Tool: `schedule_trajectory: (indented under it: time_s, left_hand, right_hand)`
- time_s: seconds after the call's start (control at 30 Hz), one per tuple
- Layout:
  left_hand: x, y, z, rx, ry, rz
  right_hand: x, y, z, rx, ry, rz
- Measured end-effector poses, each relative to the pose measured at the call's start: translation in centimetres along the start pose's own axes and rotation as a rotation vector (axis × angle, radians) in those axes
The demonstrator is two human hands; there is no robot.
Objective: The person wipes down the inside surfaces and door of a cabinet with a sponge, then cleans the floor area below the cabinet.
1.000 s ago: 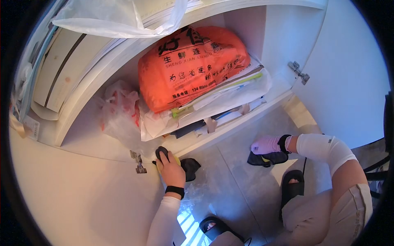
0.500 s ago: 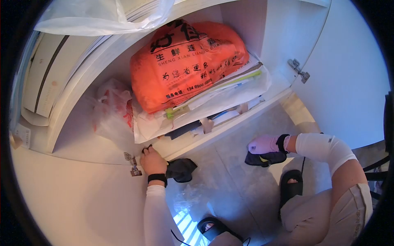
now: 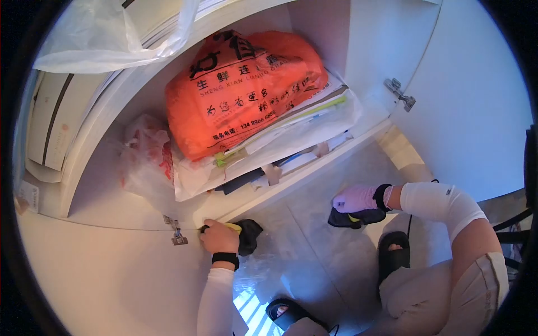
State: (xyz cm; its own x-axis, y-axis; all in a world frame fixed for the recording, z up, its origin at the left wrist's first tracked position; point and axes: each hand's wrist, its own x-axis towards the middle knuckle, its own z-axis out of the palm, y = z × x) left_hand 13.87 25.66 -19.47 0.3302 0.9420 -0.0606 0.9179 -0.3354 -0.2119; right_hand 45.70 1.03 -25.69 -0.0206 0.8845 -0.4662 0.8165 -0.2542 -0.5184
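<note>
My left hand (image 3: 219,237) is closed on a black and yellow cloth (image 3: 250,235) at the cabinet's lower front edge, near the left hinge (image 3: 176,231). My right hand (image 3: 358,199), in a pink glove, is closed on a black item with a yellow-green edge (image 3: 353,218) above the floor. Inside the open cabinet, an orange plastic bag (image 3: 241,95) lies on a white bag of papers (image 3: 269,159). A translucent bag with red print (image 3: 147,159) stands to their left.
Folders and papers stand on the shelf (image 3: 112,103) at the upper left, partly under a clear plastic bag (image 3: 95,36). Open white doors (image 3: 476,112) flank the cabinet. Slippered feet (image 3: 394,255) rest on the grey tiled floor (image 3: 314,246).
My left hand has moved with the cloth, first left along the cabinet edge, then slightly back right and down. The view has shifted, and my right hand shows little movement.
</note>
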Motion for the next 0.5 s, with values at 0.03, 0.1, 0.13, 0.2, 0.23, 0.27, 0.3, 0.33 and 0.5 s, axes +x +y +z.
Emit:
schedule_trajectory:
  time_s: [0.03, 0.1, 0.13, 0.2, 0.23, 0.27, 0.3, 0.33, 0.5]
  left_hand:
    - [-0.7, 0.3, -0.4, -0.092, 0.004, -0.041]
    - [-1.7, 0.3, -0.2, -0.235, 0.052, -0.1]
    - [-1.8, -0.1, 0.0, -0.234, 0.053, -0.1]
    - [-1.7, -1.4, 0.1, -0.313, 0.15, -0.043]
    - [-1.3, -1.9, 0.4, -0.314, 0.153, -0.042]
    - [-0.9, -2.3, 0.4, -0.366, 0.283, -0.039]
    - [-0.7, -2.5, 0.4, -0.418, 0.412, -0.035]
    - [-0.5, -2.4, 0.5, -0.418, 0.413, -0.034]
    - [-1.1, -0.6, 0.0, -0.608, 0.269, -0.157]
  right_hand:
    - [0.1, 0.2, 0.2, 0.0, -0.002, 0.0]
    - [0.4, 0.5, 0.7, 0.0, 0.041, -0.031]
    - [0.4, 0.7, 0.9, 0.001, 0.041, -0.032]
    - [0.4, 0.6, 0.7, -0.008, 0.04, -0.038]
    - [0.3, 0.6, 0.5, -0.008, 0.043, -0.038]
    - [0.2, 0.7, 0.5, 0.003, 0.044, -0.042]
    - [0.1, 0.7, 0.5, 0.015, 0.045, -0.047]
    - [0.1, 0.7, 0.5, 0.016, 0.046, -0.046]
    - [-0.1, 0.6, 0.3, -0.02, -0.002, -0.027]
